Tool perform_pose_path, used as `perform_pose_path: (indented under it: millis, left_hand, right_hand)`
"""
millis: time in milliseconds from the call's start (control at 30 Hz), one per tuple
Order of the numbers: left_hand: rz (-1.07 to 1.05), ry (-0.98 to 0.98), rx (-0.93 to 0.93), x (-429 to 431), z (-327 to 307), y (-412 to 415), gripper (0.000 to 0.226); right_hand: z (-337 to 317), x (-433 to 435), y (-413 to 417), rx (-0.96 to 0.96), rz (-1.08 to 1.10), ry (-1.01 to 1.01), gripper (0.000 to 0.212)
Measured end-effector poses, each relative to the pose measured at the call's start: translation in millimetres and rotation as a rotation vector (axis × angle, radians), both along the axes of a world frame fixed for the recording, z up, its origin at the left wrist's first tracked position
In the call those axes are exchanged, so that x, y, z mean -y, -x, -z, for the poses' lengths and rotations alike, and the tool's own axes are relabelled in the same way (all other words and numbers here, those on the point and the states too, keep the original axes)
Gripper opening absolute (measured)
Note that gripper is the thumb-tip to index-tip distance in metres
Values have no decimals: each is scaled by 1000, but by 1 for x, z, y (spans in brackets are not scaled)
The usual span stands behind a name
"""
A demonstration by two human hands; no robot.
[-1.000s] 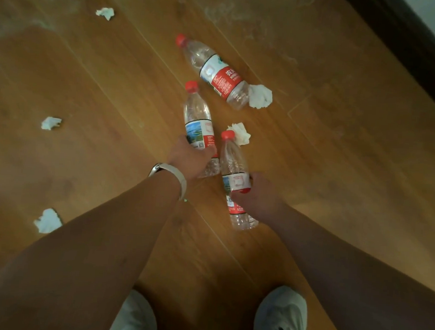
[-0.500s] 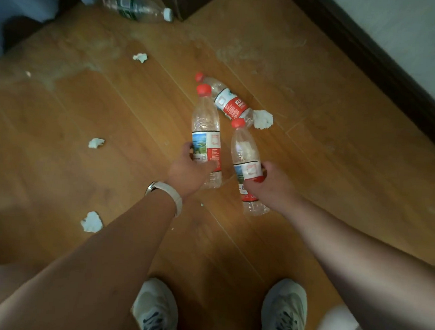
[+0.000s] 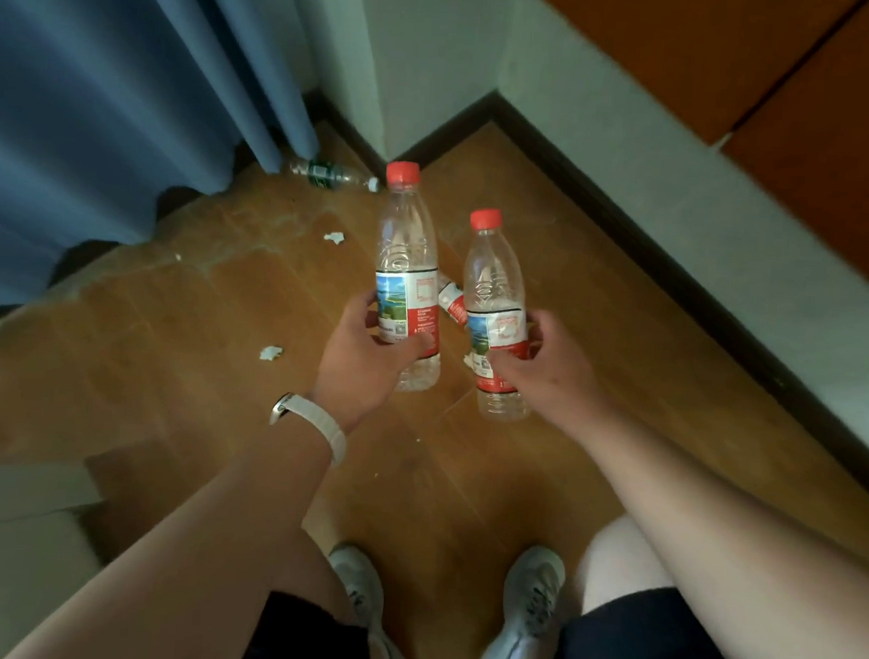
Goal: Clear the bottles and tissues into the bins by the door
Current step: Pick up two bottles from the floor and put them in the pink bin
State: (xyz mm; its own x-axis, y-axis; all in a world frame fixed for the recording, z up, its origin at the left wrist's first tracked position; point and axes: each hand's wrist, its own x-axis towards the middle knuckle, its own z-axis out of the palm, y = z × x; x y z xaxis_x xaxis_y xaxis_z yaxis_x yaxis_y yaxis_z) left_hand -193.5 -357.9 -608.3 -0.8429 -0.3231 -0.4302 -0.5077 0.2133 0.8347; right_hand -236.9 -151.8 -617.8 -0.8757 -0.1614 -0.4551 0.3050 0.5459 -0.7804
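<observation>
The left hand (image 3: 369, 355) is holding the left bottle (image 3: 407, 255), with its fingers and thumb curling tight around the label. The right hand (image 3: 548, 368) is holding the right bottle (image 3: 495, 282) the same way, low on its label. Both bottles are standing up straight in the air above the floor (image 3: 186, 389), red caps pointing up. They are sitting side by side, a little apart.

A third bottle (image 3: 450, 302) is lying on the floor and peeking out between the two held ones. Most of it is hiding behind them. A green bottle (image 3: 325, 173) is lying far away on its side, right by the bottom of the blue curtain (image 3: 105, 74).

Two tissues are lying on the floor to the left. The far tissue (image 3: 334, 238) is sitting near the green bottle. The near tissue (image 3: 270, 353) is sitting just left of the left hand.

A white band (image 3: 313, 418) is wrapping the left wrist. Two grey shoes (image 3: 533, 583) are standing near, at the bottom.
</observation>
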Motion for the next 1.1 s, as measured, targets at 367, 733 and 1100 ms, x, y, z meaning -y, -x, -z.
perform_pose_path:
  millis: [367, 733, 1100]
  left_hand:
    - [23, 32, -47, 6, -265, -10, 67]
    - [83, 27, -138, -7, -452, -19, 72]
    - [387, 11, -213, -22, -493, -18, 74]
  right_hand:
    - [-267, -5, 4, -61, -19, 60, 51]
    - [-449, -16, -9, -150, -26, 52, 48]
    - [-508, -38, -79, -250, 268, 5, 46]
